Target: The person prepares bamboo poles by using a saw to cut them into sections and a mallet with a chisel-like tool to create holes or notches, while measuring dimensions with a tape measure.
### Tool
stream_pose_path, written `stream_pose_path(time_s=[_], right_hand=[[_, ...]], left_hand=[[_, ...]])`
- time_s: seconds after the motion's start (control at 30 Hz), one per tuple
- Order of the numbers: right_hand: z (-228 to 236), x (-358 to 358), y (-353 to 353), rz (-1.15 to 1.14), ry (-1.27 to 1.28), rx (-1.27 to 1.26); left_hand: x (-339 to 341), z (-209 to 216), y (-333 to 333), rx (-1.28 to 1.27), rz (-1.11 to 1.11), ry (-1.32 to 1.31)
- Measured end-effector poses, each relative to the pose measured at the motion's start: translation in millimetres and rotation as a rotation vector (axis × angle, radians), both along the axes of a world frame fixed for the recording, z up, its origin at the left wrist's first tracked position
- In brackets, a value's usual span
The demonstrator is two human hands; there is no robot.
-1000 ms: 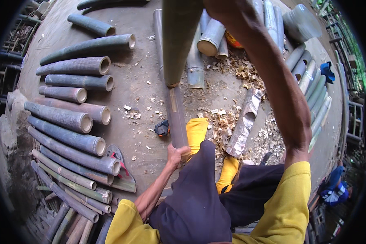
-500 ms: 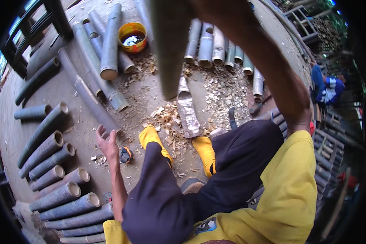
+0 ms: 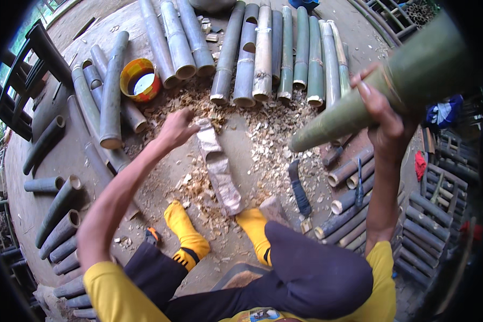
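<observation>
My right hand [image 3: 382, 110] is raised at the right, wrapped around a thick green bamboo pole [image 3: 335, 122]. The pole slants from the upper right corner down toward the middle, its lower end hanging over the wood chips. Nothing shows in my left hand [image 3: 176, 129], which hovers by the far end of a notched wooden block [image 3: 220, 174]. Its fingers are loosely bent and the thumb stands apart from them. The block lies on the ground, with its near end by my foot in a yellow sock [image 3: 255, 228].
Bamboo lengths [image 3: 247, 64] lie in a row at the back, with several more [image 3: 61, 233] at the left and right. A yellow-red bucket [image 3: 139, 80] holds dark liquid. A dark-handled tool [image 3: 299, 190] lies among pale chips [image 3: 273, 134]. An orange-black object [image 3: 153, 234] sits near my left foot.
My right hand has swung the bamboo pole from upright in the middle over to the right. My left hand has moved forward and inward to the block's far end. The view has shifted.
</observation>
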State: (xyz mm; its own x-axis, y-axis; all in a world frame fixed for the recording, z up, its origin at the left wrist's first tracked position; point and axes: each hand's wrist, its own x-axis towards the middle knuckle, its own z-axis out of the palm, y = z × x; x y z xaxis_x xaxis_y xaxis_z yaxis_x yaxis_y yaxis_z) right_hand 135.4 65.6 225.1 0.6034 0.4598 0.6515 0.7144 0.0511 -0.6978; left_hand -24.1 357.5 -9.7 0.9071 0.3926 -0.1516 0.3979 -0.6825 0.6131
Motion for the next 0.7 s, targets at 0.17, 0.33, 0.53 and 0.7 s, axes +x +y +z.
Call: stream_pose_path(time_s=[0.17, 0.33, 0.53, 0.7], right_hand=[[-22.2, 10.5, -10.1, 0.009, 0.244, 0.115], [-33.9, 27.4, -11.8, -0.057, 0.211, 0.088], [-24.5, 38.5, -20.7, -0.086, 0.314, 0.144], [-1.6, 67.5, -7.0, 0.082, 0.162, -0.031]], left_hand=[[130.7, -77.7, -12.1, 0.085, 0.234, -0.078], [164.1, -100.7, -6.7, 0.116, 0.334, 0.071], [134.4, -32.8, -23.2, -0.963, 0.318, -0.038], [-2.7, -30.3, -138.2, -1.312, 0.437, -0.013]])
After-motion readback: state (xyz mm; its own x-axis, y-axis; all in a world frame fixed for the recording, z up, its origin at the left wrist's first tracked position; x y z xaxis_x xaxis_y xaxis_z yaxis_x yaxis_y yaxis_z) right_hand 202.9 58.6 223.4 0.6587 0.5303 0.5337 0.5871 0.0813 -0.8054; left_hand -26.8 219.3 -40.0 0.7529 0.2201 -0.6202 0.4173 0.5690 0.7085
